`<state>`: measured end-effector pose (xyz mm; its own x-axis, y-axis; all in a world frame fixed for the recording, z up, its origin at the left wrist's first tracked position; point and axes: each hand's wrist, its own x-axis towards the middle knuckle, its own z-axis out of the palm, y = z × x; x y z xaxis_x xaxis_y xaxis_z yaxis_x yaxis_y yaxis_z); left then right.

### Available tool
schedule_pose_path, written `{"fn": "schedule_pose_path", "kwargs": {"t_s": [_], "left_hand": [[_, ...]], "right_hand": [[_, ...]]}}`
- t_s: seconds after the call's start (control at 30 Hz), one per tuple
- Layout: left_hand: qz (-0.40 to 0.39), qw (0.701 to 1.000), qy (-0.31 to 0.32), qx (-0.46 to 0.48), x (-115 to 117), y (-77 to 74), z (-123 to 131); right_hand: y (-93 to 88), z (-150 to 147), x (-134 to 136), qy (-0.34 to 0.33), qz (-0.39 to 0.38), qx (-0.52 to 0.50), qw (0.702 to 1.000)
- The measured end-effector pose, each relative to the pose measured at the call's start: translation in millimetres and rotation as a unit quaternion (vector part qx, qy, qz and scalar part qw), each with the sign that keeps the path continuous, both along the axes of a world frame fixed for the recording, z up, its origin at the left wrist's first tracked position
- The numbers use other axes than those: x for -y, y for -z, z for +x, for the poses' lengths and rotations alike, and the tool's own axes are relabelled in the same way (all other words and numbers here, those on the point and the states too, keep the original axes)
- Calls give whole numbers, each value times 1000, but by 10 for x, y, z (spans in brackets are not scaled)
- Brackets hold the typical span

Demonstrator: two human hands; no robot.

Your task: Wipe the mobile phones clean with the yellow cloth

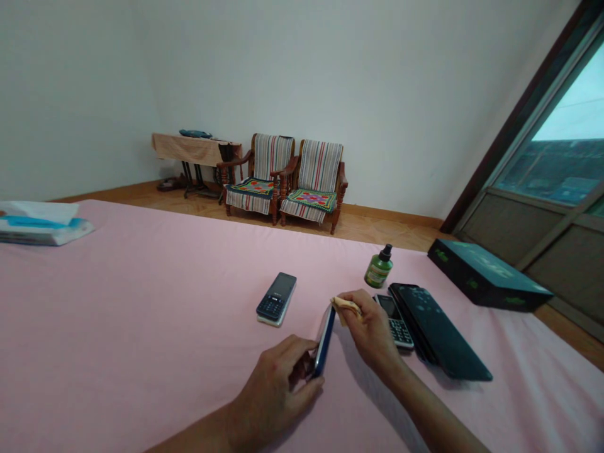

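Observation:
My left hand (278,384) grips a dark blue mobile phone (324,343) near its lower end, the phone tilted up on its edge. In my right hand (370,327) a folded yellowish cloth (346,306) is pinched, and it touches the phone's upper end. Left of the hands, a keypad phone (277,297) lies on top of a pale flat thing on the pink sheet. Partly behind my right hand rests another keypad phone (399,327), black and silver. Dark flat cases or wallets (441,330) lie stacked just right of it.
A green spray bottle (378,267) stands beyond my right hand. Farther right sits a black box (488,274). A tissue pack (44,223) lies at the far left of the pink sheet (165,302). Two wooden chairs (309,179) and a cloth-covered table (189,148) stand by the wall.

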<state>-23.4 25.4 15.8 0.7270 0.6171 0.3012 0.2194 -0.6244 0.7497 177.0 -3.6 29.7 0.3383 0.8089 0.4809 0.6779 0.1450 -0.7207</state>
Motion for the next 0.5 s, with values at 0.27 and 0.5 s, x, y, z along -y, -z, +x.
{"fn": "schedule_pose_path", "kwargs": {"t_s": [0.27,0.5], "left_hand": [[8,1000,18,-17,9,-33,-14],[-11,1000,19,-11,9,-41,13]], "right_hand": [[114,-101,11,-53,29,31,998],[175,-347,342,-115,54,1,992]]}}
